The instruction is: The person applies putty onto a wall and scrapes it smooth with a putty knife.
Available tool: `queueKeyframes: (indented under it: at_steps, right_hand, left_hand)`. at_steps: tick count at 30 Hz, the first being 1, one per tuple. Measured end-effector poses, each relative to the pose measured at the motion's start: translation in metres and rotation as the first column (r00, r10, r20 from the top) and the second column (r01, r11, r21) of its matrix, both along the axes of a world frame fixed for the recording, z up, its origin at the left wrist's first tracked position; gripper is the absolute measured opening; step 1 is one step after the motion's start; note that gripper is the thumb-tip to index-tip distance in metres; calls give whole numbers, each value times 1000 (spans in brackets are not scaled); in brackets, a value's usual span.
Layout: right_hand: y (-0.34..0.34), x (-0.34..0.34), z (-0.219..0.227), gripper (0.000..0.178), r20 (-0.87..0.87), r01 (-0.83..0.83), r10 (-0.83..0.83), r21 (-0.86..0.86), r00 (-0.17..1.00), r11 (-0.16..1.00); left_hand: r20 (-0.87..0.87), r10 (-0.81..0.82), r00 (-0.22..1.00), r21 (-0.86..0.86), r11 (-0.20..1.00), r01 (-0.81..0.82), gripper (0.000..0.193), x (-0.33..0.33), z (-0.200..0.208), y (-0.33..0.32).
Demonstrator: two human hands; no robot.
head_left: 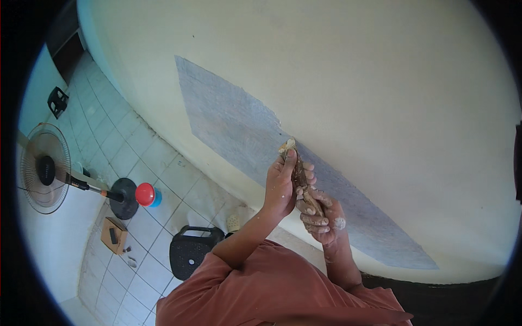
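Both my hands are closed round a narrow, crusted brown hand tool (299, 177), held in front of the wall. My left hand (279, 183) grips its upper part, with the thumb pressed near the tip, where pale, lumpy material sticks. Lower down, my right hand (322, 217) wraps round the tan, handle-like end; its fingers are smeared with whitish paste, and a pale blob sits by the wrist. The tool's exact kind is hidden by the fingers and crust. Behind the hands, a long grey patch (234, 117) runs slantwise across the cream wall (348, 70).
On the tiled floor (157, 239) at left stand a pedestal fan (45, 169), a blue container with a red lid (145, 194), and a cardboard box (113, 244) bearing a black object. A black stool (191, 254) is close beside me; another stool (57, 102) stands farther off.
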State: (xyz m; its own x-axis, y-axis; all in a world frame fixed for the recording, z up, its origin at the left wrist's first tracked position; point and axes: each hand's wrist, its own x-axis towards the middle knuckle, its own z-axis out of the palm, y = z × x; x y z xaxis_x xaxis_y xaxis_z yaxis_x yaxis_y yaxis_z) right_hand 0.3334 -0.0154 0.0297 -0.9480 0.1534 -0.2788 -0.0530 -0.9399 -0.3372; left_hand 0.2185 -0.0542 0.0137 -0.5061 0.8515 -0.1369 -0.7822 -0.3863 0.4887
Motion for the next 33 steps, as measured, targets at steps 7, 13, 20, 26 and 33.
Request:
queueKeyframes:
  at_steps: [7, 13, 20, 26, 33]
  right_hand:
    - [25, -57, 48, 16, 325, 114, -259, 406, 910, 907]
    - [50, -80, 66, 12, 342, 73, -279, 509, 897, 858]
    - [60, -78, 71, 10, 326, 41, -243, 521, 914, 852]
    - [65, -77, 61, 12, 365, 2, -224, 519, 904, 855]
    - [68, -67, 67, 14, 305, -2, -138, 419, 942, 908]
  left_hand:
    - [47, 43, 998, -13, 999, -43, 30, -48, 38, 45]
    - [79, 132, 988, 78, 987, -138, 26, -64, 47, 70]
    - [111, 171, 979, 42, 983, -176, 31, -64, 54, 78]
    - [70, 108, 992, -51, 993, -104, 29, -60, 48, 80]
    - [148, -14, 989, -13, 1000, 16, 37, -66, 41, 78]
